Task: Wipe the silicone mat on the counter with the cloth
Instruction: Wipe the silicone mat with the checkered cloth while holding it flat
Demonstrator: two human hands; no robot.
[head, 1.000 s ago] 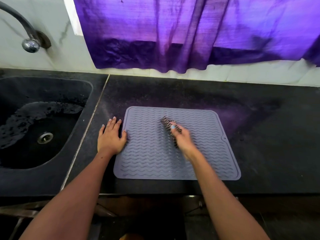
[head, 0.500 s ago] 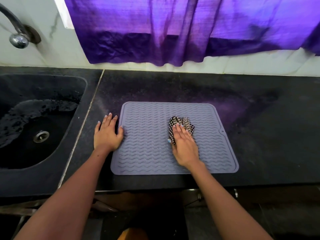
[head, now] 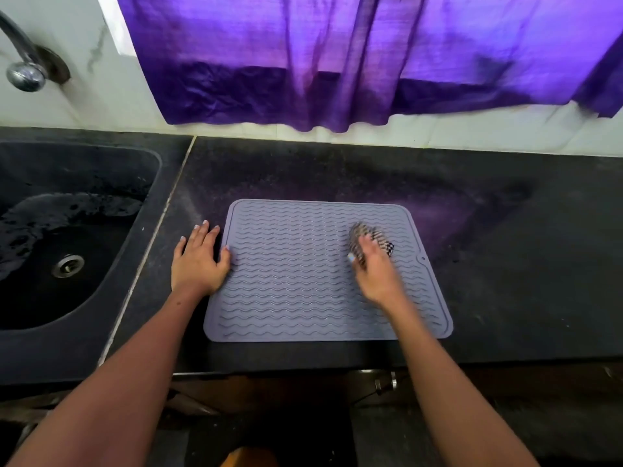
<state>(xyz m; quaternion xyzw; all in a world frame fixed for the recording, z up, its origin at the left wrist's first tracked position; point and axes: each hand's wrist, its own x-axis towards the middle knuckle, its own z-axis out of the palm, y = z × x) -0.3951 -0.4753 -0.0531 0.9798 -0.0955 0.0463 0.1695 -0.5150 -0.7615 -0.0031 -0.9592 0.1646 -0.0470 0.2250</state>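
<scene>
Far left: a chrome tap [head: 25, 74] is mounted on the pale wall, spout hanging above a dark sink [head: 111, 298] set into the counter; a round metal drain [head: 67, 265] is seen in the basin floor, and the basin looks wet. A pale seam [head: 158, 227] is run between sink section and the black speckled counter [head: 505, 264]. The left hand [head: 199, 261] is laid flat, fingers straight and spread, mostly on the counter just beside the mat's left edge, with the thumb resting on that edge; nothing is gripped by it. The grey silicone mat [head: 296, 274] is placed flat on the counter, centre of view, near the front edge, wavy ridges across its surface and a small notch on its right side. On the right part of the mat, towards the far edge, a checked black-and-white cloth [head: 374, 237] is bunched under the right hand [head: 376, 269]; the cloth is pressed onto the mat with the fingers bent over it, so it is held by that hand. Hand and cloth are blurred, so exact finger placement cannot be told. Above the counter, a purple curtain [head: 337, 55] is hung across the wall, its hem ending above the counter's back edge. Below the counter's front edge, dark cabinet fronts are visible, with a small metal fitting [head: 386, 384] under the right forearm
</scene>
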